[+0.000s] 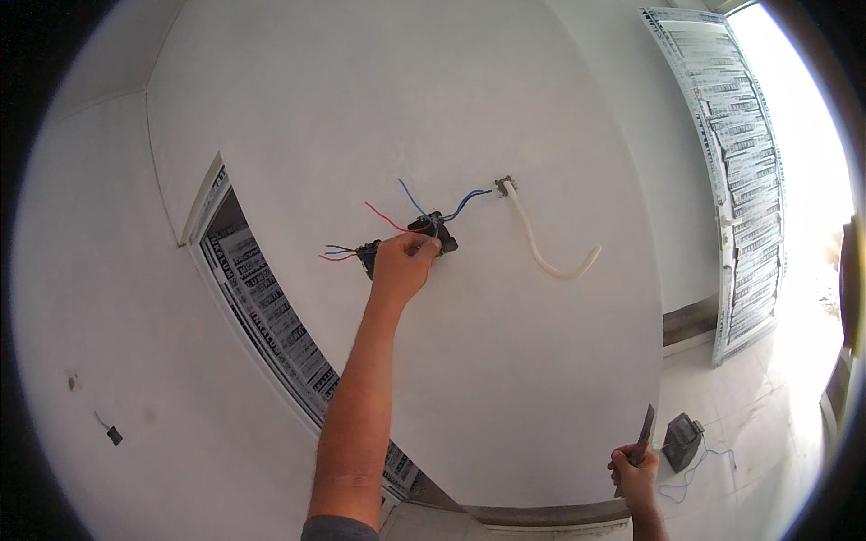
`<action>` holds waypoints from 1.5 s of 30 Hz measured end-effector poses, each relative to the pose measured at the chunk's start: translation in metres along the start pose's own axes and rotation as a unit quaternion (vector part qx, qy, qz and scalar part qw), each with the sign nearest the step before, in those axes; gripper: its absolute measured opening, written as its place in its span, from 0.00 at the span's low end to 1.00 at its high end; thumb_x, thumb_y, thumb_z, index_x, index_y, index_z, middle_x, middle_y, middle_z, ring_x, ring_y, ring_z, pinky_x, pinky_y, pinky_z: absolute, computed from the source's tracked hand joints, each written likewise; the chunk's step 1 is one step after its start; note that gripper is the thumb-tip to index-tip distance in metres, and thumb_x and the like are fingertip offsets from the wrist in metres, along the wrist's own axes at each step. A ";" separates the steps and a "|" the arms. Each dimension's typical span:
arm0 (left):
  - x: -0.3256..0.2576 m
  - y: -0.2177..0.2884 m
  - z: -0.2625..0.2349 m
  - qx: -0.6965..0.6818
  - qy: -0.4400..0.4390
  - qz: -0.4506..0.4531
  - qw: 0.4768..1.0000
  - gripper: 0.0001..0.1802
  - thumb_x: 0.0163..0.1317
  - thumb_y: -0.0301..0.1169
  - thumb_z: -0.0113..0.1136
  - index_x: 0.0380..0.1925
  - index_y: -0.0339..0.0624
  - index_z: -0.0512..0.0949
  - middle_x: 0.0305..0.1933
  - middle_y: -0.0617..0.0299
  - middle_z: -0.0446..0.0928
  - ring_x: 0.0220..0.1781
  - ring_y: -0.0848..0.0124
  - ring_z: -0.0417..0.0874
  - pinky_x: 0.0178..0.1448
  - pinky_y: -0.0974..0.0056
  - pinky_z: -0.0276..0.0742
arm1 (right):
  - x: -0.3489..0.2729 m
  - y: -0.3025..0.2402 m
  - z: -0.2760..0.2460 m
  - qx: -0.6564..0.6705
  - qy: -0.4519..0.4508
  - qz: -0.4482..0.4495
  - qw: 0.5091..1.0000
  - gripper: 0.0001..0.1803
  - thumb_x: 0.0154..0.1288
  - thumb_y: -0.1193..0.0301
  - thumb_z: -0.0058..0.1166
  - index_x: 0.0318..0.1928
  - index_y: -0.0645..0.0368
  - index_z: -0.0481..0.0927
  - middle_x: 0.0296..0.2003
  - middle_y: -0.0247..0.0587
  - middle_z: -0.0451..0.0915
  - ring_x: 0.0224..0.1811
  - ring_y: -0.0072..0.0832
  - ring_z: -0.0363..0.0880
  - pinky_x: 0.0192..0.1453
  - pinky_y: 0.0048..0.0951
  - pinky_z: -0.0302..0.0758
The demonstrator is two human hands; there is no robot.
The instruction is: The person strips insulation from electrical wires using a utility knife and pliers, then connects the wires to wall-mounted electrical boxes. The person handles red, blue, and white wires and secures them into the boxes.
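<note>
1. Left hand (pixel 403 268) is pinched closed at the black box (pixel 447 242), mid-frame; can't tell exactly what it's got.
2. Right hand (pixel 637 471) grips the knife (pixel 646 427), lower right; I'd keep it angled away from you.
3. Go easy around those blue wires (pixel 463 206), don't nick 'em.

A whitish wall (pixel 523 388) rises above a pale floor (pixel 762 401). Past the wall's right edge, a film-covered door (pixel 749 180) stands beside glaring daylight (pixel 816 135); toward the left edge, a similarly covered panel (pixel 271 302).
</note>
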State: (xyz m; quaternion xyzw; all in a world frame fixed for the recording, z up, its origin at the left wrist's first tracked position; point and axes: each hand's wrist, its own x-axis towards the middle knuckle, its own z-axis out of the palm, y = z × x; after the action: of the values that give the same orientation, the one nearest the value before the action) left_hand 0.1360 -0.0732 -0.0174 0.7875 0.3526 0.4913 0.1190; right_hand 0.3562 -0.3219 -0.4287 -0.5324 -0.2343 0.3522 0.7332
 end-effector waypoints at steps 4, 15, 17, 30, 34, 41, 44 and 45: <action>-0.006 0.002 0.000 -0.379 -0.111 -0.152 0.906 0.13 0.68 0.39 0.66 0.44 0.41 0.85 0.23 0.68 0.78 0.23 0.81 0.75 0.29 0.72 0.72 | 0.003 0.000 -0.002 -0.026 -0.014 0.011 1.000 0.05 0.65 0.75 0.61 0.34 0.65 0.80 0.22 0.40 0.81 0.19 0.23 0.77 0.23 0.27 0.74; 0.004 -0.003 0.024 -0.495 -0.004 -0.243 0.834 0.08 0.66 0.32 0.62 0.32 0.40 0.77 0.22 0.68 0.74 0.18 0.79 0.71 0.19 0.74 0.63 | 0.005 0.003 -0.008 -0.073 -0.014 0.005 0.997 0.07 0.64 0.74 0.62 0.36 0.67 0.80 0.23 0.40 0.82 0.20 0.23 0.78 0.24 0.28 0.75; -0.002 -0.008 0.024 -0.461 0.019 -0.246 0.852 0.08 0.65 0.32 0.61 0.31 0.40 0.76 0.22 0.66 0.73 0.18 0.78 0.72 0.18 0.73 0.63 | 0.001 0.002 -0.006 -0.080 -0.009 0.012 0.997 0.07 0.64 0.74 0.62 0.35 0.67 0.81 0.22 0.40 0.82 0.20 0.23 0.78 0.23 0.28 0.75; -0.090 -0.114 -0.051 -0.123 -0.013 -0.246 0.961 0.09 0.63 0.29 0.61 0.27 0.33 0.81 0.21 0.60 0.78 0.20 0.72 0.78 0.21 0.69 0.69 | 0.002 0.014 -0.023 -0.114 0.006 0.017 0.993 0.07 0.64 0.73 0.62 0.34 0.65 0.81 0.22 0.40 0.82 0.19 0.23 0.79 0.23 0.27 0.76; -0.090 -0.094 -0.059 0.108 0.054 -0.100 0.988 0.11 0.65 0.30 0.63 0.30 0.30 0.84 0.24 0.58 0.82 0.25 0.72 0.82 0.30 0.68 0.75 | -0.001 0.001 -0.019 -0.126 0.004 0.042 0.991 0.06 0.65 0.73 0.61 0.34 0.65 0.80 0.22 0.39 0.82 0.19 0.23 0.79 0.22 0.27 0.76; -0.013 -0.006 -0.012 -0.074 0.129 0.162 0.975 0.15 0.69 0.31 0.65 0.50 0.31 0.82 0.34 0.59 0.85 0.33 0.77 0.83 0.38 0.72 0.79 | 0.001 0.017 -0.010 -0.103 -0.006 0.037 0.994 0.08 0.60 0.74 0.61 0.33 0.68 0.80 0.21 0.41 0.81 0.18 0.24 0.78 0.22 0.27 0.75; 0.005 0.017 0.008 -0.084 0.133 0.149 0.976 0.15 0.69 0.32 0.67 0.49 0.33 0.83 0.36 0.58 0.86 0.35 0.77 0.85 0.39 0.70 0.80 | -0.008 0.014 -0.013 -0.121 -0.012 0.036 0.992 0.07 0.63 0.73 0.61 0.34 0.67 0.81 0.22 0.40 0.82 0.19 0.24 0.79 0.23 0.28 0.77; 0.008 0.017 0.010 -0.076 0.128 0.141 0.979 0.14 0.68 0.31 0.66 0.48 0.33 0.84 0.36 0.58 0.86 0.36 0.76 0.85 0.41 0.69 0.80 | -0.010 0.016 -0.015 -0.126 -0.015 0.034 0.991 0.07 0.64 0.73 0.61 0.34 0.66 0.81 0.22 0.40 0.82 0.20 0.24 0.79 0.24 0.28 0.77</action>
State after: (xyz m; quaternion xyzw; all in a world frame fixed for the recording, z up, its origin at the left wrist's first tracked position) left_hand 0.1538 -0.0790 -0.0077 0.7487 0.2126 0.6248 0.0619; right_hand 0.3561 -0.3363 -0.4485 -0.6228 -0.2693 0.3521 0.6447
